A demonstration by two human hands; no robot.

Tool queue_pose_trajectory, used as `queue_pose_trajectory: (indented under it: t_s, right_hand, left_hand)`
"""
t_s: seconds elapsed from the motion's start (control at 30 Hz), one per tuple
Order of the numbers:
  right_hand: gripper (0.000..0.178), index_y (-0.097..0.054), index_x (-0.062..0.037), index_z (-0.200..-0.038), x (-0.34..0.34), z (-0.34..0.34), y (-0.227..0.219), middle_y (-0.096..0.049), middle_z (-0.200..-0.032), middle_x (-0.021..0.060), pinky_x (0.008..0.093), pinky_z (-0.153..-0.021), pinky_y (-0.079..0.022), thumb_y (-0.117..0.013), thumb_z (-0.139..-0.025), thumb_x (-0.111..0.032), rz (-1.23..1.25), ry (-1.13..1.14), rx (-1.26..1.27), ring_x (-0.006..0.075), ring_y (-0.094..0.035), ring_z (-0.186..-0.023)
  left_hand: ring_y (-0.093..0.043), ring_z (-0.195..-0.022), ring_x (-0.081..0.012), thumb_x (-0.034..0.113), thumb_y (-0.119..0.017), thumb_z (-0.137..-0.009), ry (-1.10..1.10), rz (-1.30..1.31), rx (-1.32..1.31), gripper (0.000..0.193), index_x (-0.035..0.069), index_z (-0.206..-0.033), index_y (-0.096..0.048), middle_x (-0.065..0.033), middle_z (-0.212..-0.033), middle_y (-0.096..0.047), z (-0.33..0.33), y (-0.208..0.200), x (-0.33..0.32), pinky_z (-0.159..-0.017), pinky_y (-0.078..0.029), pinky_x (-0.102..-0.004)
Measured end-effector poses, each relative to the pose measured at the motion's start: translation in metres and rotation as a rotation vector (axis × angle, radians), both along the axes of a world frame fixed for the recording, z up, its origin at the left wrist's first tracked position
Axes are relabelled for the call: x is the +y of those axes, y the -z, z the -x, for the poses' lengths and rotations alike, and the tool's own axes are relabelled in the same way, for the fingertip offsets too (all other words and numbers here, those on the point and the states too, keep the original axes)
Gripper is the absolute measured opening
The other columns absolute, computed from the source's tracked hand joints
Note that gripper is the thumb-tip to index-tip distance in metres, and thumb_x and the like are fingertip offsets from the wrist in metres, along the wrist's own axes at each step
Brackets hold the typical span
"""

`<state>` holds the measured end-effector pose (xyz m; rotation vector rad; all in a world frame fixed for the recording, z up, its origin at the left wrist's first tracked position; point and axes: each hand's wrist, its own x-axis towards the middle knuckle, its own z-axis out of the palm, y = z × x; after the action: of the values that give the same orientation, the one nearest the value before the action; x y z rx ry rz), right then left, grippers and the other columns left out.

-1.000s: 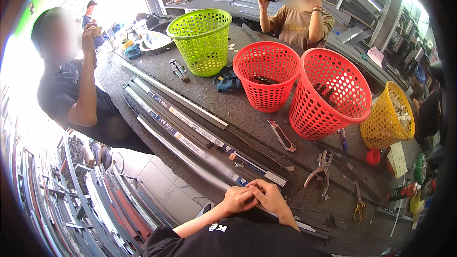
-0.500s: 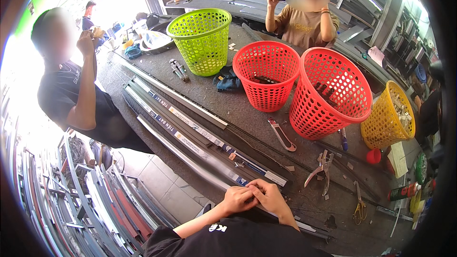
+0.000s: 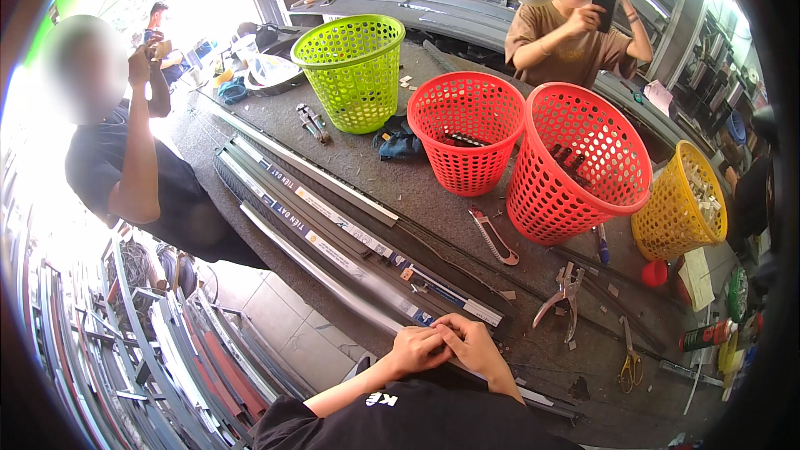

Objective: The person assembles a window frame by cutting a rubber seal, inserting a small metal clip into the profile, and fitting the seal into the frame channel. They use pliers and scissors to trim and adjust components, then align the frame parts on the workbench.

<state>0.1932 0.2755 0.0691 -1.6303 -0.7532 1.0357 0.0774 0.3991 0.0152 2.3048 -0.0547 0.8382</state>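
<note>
At the table's near edge, my left hand (image 3: 417, 350) and my right hand (image 3: 472, 345) are together, with curled fingers touching. Whatever may be between those fingers is hidden. Both hands lie over the near end of a long silvery metal profile (image 3: 321, 279). Beside it, on the far side, several grey profiles with printed labels (image 3: 342, 235) lie parallel along the tabletop. To the right of my hands are a pair of metal locking pliers (image 3: 563, 296) and yellow-handled scissors (image 3: 630, 365). A red-and-grey utility knife (image 3: 493, 237) lies farther back.
Two red baskets (image 3: 467, 158), a green basket (image 3: 350, 75) and a yellow basket (image 3: 677, 208) stand on the dark table (image 3: 400, 175). Hand pliers (image 3: 314, 123) lie near the green one. One person (image 3: 142, 158) stands left, another (image 3: 571, 37) across the table. Stacked profiles (image 3: 183, 358) fill the lower left.
Across the table, the person has shifted right, holding a phone in front with the other hand raised. The person at left has changed pose slightly. My hands have not moved.
</note>
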Motion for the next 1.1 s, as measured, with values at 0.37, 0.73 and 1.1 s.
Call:
queue_pose_trajectory:
  t_s: [0.37,0.73,1.1]
  right_hand:
    - [0.029,-0.065,0.0026,-0.11,-0.0009,-0.0003,0.0047,-0.067,-0.083,0.0032,0.0213,-0.064,-0.048,-0.06,-0.101,-0.025,-0.025,-0.008,-0.017,0.0048,-0.058,-0.072]
    - [0.029,-0.065,0.0024,-0.11,-0.0012,0.0002,0.0042,-0.066,-0.083,0.0029,0.0217,-0.064,-0.048,-0.06,-0.101,-0.025,-0.029,-0.006,-0.019,0.0049,-0.058,-0.071]
    - [0.028,-0.066,0.0017,-0.109,-0.0018,0.0001,0.0081,-0.067,-0.084,0.0034,0.022,-0.064,-0.048,-0.06,-0.101,-0.024,-0.03,-0.008,-0.04,0.005,-0.058,-0.072]
  left_hand:
    - [-0.063,-0.058,-0.0235,0.016,-0.076,-0.075,-0.002,0.004,0.004,0.016,0.009,-0.083,-0.064,-0.0041,-0.07,-0.063,-0.0002,0.0001,-0.0004,-0.051,-0.05,-0.034]
    - [-0.063,-0.058,-0.0239,0.016,-0.076,-0.074,-0.012,0.0,0.003,0.017,0.009,-0.083,-0.064,-0.0046,-0.07,-0.063,-0.0001,-0.0011,-0.0007,-0.051,-0.051,-0.034]
    - [-0.062,-0.055,-0.0241,0.013,-0.076,-0.073,0.01,0.005,-0.018,0.015,0.007,-0.082,-0.066,-0.0053,-0.067,-0.062,-0.0007,0.002,0.0007,-0.049,-0.049,-0.0345]
